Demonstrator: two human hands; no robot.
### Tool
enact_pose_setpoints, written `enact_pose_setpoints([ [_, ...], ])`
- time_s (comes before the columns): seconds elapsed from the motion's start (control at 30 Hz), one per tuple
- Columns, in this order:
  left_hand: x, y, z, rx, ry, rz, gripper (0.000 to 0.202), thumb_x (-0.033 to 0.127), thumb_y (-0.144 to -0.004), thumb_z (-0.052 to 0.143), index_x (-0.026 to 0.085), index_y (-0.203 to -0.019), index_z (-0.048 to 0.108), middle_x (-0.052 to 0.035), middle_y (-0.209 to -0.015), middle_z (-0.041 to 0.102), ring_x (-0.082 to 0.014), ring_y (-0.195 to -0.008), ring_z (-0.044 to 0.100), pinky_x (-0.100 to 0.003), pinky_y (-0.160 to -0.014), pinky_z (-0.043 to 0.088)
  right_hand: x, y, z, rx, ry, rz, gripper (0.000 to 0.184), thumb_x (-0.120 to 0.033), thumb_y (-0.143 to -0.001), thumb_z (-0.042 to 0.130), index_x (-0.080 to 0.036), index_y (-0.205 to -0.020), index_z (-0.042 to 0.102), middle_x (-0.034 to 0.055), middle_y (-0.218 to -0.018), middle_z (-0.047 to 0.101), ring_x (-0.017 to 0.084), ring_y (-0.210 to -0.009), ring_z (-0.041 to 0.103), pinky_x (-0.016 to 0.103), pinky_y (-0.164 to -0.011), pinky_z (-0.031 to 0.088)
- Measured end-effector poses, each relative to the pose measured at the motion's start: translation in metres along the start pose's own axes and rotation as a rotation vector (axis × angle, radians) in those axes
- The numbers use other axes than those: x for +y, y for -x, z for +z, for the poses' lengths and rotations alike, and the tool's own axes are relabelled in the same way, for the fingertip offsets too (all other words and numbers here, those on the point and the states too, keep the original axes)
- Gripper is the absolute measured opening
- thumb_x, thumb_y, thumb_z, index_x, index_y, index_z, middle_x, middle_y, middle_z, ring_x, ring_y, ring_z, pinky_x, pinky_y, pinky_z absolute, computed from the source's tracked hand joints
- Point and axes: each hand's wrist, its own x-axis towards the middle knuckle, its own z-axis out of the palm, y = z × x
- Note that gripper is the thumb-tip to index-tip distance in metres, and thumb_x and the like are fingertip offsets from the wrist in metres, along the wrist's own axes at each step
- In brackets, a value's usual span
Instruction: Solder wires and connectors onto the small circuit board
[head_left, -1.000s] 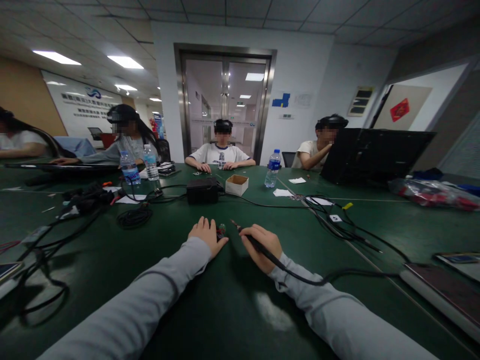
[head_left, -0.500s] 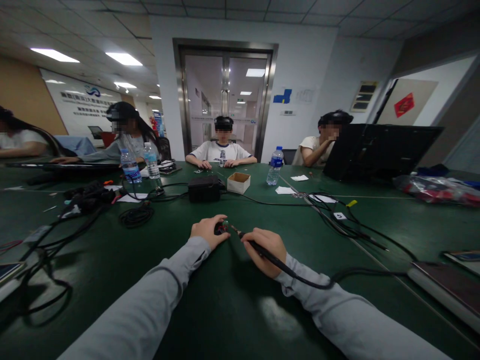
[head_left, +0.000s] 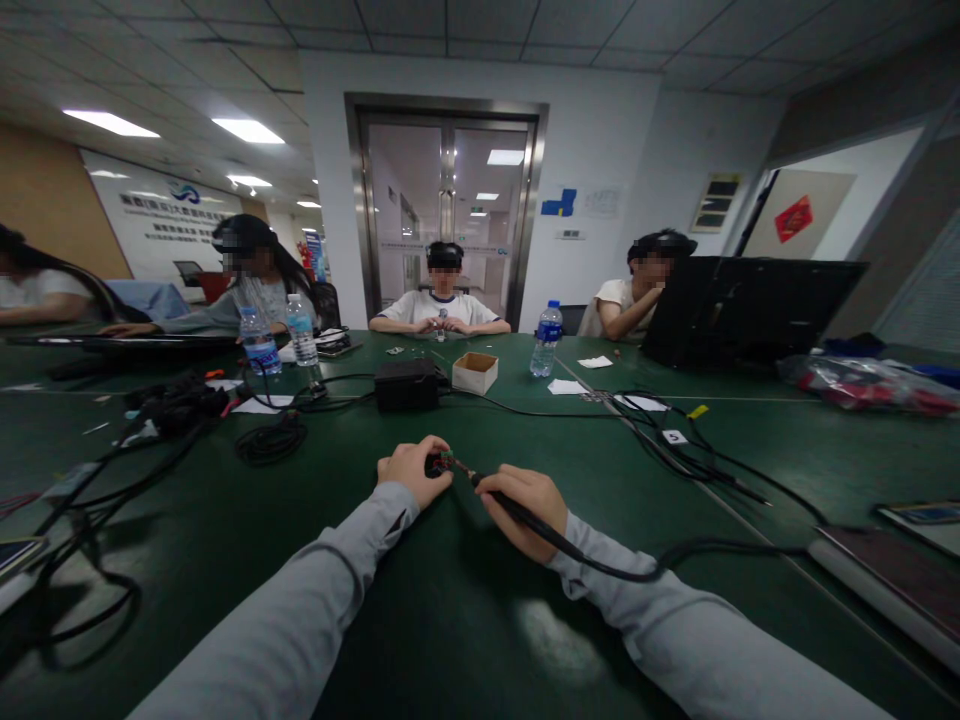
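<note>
My left hand (head_left: 412,472) is closed around a small electronic part (head_left: 445,461) with a green piece and red wires, held just above or on the green table. The fingers hide much of this part. In my right hand (head_left: 527,508) is a soldering iron (head_left: 496,495), gripped like a pen. Its thin tip points left and reaches close to the small part; whether they touch I cannot tell. The iron's black cable (head_left: 720,546) runs off to the right across my sleeve and the table.
Ahead stand a black box (head_left: 407,385), an open white carton (head_left: 475,374) and a water bottle (head_left: 547,338). Coiled cables (head_left: 271,437) and black gear lie at left. More cables (head_left: 694,465), a monitor (head_left: 750,310) and a notebook (head_left: 885,575) are at right. People sit across the table.
The small part has turned a little in my left hand, showing more green. The soldering iron stays near it. Across the table, the person in the middle has brought their hands closer together.
</note>
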Motion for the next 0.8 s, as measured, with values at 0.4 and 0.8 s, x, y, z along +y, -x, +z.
enact_pose_setpoints([
  [0.4,-0.0008,0.0006,0.0019,0.034,-0.044,0.042,0.039,0.039,-0.073,0.064,0.036,-0.111,0.062,0.0021,-0.118,0.067,-0.0242,-0.120,0.052,-0.045,-0.102,0.036,-0.0009,-0.0009,-0.0013,-0.008,-0.007,0.011,0.016,-0.022,-0.094,0.046,-0.021,-0.092,0.062,0.0019,-0.075,0.062,0.012,-0.061,0.058,0.023,-0.060,0.045],
  [0.8,-0.0022,-0.0008,0.0033,0.030,-0.033,0.050,0.040,0.042,-0.073,0.065,0.035,-0.113,0.063,0.0032,-0.119,0.068,-0.0244,-0.119,0.054,-0.044,-0.099,0.039,0.0022,0.0006,0.0013,-0.051,0.017,0.028,0.016,-0.024,-0.095,0.046,-0.021,-0.095,0.062,0.0019,-0.077,0.062,0.012,-0.064,0.059,0.022,-0.062,0.045],
])
